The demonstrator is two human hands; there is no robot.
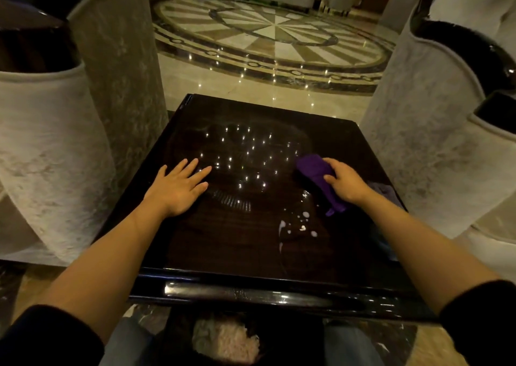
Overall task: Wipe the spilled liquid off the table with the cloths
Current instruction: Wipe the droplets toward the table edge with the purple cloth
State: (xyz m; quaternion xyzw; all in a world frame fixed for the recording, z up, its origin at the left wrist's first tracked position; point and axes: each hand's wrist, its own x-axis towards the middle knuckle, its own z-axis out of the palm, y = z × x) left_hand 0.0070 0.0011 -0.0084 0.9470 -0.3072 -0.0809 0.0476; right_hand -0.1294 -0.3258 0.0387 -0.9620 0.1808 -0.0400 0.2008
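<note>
While the left hand [178,188] lies flat, the right hand [344,183] grips a purple cloth [318,174] — beside white droplets [300,224].

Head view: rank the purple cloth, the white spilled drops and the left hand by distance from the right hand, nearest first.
1. purple cloth: gripped in the right hand itself.
2. white spilled drops: on the table, just nearer the person.
3. left hand: flat on the table's far left side.

The right hand [346,183] covers the middle of the purple cloth [314,170], so its fold there cannot be told. A second cloth [384,190] at the tabletop's right edge is half hidden behind the right wrist, dim and blurred. Both armchairs [50,148] are cut off by the frame's sides. Both sleeves [480,318] run off the bottom corners.
</note>
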